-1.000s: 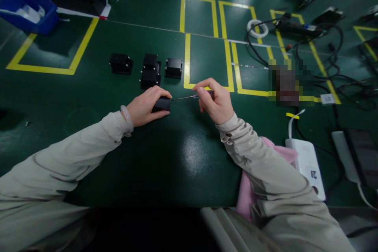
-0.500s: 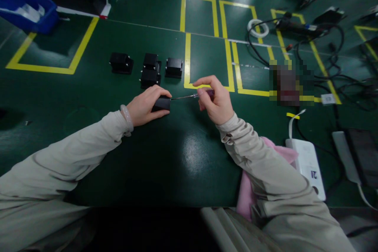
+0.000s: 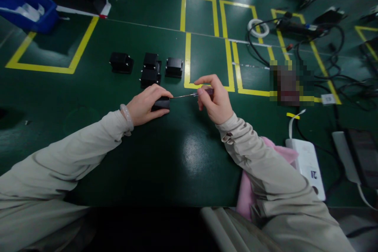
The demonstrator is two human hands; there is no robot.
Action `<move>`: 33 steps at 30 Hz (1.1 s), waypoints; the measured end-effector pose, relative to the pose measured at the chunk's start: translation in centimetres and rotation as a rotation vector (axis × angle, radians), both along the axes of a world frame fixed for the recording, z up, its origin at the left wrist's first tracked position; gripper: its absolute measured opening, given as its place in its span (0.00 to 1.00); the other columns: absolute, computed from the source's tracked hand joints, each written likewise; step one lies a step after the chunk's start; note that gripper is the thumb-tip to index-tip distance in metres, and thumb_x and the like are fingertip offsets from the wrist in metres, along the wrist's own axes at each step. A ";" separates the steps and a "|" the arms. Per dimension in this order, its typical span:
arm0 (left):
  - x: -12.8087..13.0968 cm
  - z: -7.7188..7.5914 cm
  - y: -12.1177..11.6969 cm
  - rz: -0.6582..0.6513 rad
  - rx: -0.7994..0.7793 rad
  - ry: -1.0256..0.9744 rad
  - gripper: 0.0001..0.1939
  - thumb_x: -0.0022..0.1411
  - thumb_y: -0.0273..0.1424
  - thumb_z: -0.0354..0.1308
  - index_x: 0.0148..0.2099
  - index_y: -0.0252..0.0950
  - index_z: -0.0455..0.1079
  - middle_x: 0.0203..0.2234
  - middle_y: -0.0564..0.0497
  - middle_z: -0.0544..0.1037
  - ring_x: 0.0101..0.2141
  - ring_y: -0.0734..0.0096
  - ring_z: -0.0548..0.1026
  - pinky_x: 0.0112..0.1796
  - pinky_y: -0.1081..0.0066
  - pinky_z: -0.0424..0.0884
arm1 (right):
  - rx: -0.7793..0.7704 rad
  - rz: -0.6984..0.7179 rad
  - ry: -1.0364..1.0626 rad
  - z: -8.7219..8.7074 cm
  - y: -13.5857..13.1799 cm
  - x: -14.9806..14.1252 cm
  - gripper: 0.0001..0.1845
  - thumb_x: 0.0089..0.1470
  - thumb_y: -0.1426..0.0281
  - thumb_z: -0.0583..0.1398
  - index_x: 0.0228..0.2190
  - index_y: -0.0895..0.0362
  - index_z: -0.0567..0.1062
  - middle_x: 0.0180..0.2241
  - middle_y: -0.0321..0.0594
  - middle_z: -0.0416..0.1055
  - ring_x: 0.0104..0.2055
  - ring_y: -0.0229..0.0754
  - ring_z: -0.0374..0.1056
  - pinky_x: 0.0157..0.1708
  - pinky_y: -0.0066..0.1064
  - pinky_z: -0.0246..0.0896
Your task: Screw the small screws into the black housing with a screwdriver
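Left hand [image 3: 144, 106] still clasps a black block [image 3: 161, 103], right hand [image 3: 217, 101] grips a screwdriver [image 3: 195, 94], tip barely shifted, so work there seemingly continues

You have a dark green surface [image 3: 165, 173] before you, marked with yellow tape outlines [image 3: 187, 59]. Four black blocks [image 3: 150, 75] stand on it just beyond your left hand [image 3: 143, 106], and a blue bin [image 3: 47, 17] sits well past that hand, leftward. Beyond your right hand [image 3: 217, 100] and to its right lie a white ring [image 3: 250, 31] and black cables [image 3: 343, 41]; nearer you on that side, a white box [image 3: 305, 159] and a pink cloth [image 3: 245, 195].
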State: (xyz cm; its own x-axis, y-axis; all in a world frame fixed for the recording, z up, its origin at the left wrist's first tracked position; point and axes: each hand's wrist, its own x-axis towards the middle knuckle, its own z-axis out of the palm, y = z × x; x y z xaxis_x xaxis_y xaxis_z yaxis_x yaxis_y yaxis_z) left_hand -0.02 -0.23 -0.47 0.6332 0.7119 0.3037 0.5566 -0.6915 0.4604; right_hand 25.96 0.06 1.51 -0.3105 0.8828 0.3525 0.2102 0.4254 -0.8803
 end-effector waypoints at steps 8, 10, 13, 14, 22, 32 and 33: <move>0.0 0.1 0.0 -0.004 -0.013 0.011 0.16 0.68 0.36 0.58 0.55 0.35 0.68 0.48 0.44 0.74 0.49 0.59 0.74 0.51 0.58 0.73 | -0.070 -0.019 0.037 -0.6 0.4 0.0 0.18 0.63 0.50 0.57 0.36 0.53 0.67 0.13 0.22 0.55 0.12 0.33 0.55 0.15 0.30 0.53; -0.1 0.1 0.1 -0.013 -0.011 0.007 0.16 0.68 0.36 0.58 0.54 0.34 0.68 0.48 0.43 0.74 0.50 0.59 0.74 0.51 0.58 0.73 | -0.065 -0.015 0.031 -0.5 0.4 0.0 0.17 0.63 0.52 0.57 0.38 0.53 0.67 0.14 0.23 0.57 0.13 0.33 0.57 0.16 0.29 0.53; -0.2 0.1 0.1 -0.027 -0.002 -0.004 0.15 0.68 0.35 0.58 0.53 0.34 0.69 0.48 0.43 0.74 0.50 0.58 0.73 0.52 0.58 0.73 | -0.062 -0.014 0.033 -0.3 0.3 0.0 0.14 0.63 0.56 0.58 0.41 0.53 0.66 0.18 0.24 0.62 0.16 0.33 0.61 0.17 0.29 0.55; -0.2 0.1 0.1 -0.028 -0.001 -0.006 0.15 0.68 0.35 0.58 0.53 0.35 0.69 0.48 0.43 0.73 0.50 0.59 0.73 0.52 0.58 0.73 | -0.063 -0.016 0.036 -0.2 0.3 0.0 0.14 0.63 0.56 0.58 0.41 0.53 0.66 0.18 0.24 0.62 0.16 0.33 0.61 0.17 0.29 0.55; -0.2 -0.3 0.2 -0.017 -0.016 -0.022 0.14 0.68 0.36 0.58 0.53 0.37 0.70 0.48 0.44 0.73 0.50 0.60 0.73 0.52 0.57 0.73 | -0.041 -0.016 0.020 -0.5 0.3 0.0 0.14 0.64 0.56 0.58 0.41 0.53 0.65 0.19 0.23 0.59 0.15 0.31 0.60 0.17 0.28 0.55; -0.1 -0.1 0.1 0.009 -0.066 -0.017 0.15 0.68 0.37 0.57 0.53 0.38 0.70 0.49 0.44 0.73 0.51 0.59 0.72 0.54 0.56 0.72 | -0.067 -0.039 0.002 -0.6 0.3 0.1 0.17 0.64 0.51 0.56 0.36 0.51 0.66 0.14 0.23 0.56 0.14 0.33 0.58 0.16 0.30 0.53; -0.1 -0.1 0.0 0.011 -0.074 -0.015 0.15 0.67 0.38 0.57 0.53 0.38 0.70 0.49 0.44 0.73 0.51 0.59 0.72 0.54 0.55 0.72 | -0.063 -0.040 0.015 -0.6 0.3 0.0 0.17 0.63 0.51 0.58 0.38 0.51 0.66 0.16 0.23 0.58 0.14 0.33 0.59 0.16 0.31 0.54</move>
State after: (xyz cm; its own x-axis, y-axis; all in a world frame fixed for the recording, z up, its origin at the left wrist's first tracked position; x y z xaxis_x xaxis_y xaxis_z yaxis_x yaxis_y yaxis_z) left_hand -0.09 -0.19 -0.58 0.6208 0.7400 0.2589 0.5570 -0.6487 0.5186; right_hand 25.99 0.32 0.92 -0.2697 0.9149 0.3003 0.2125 0.3607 -0.9082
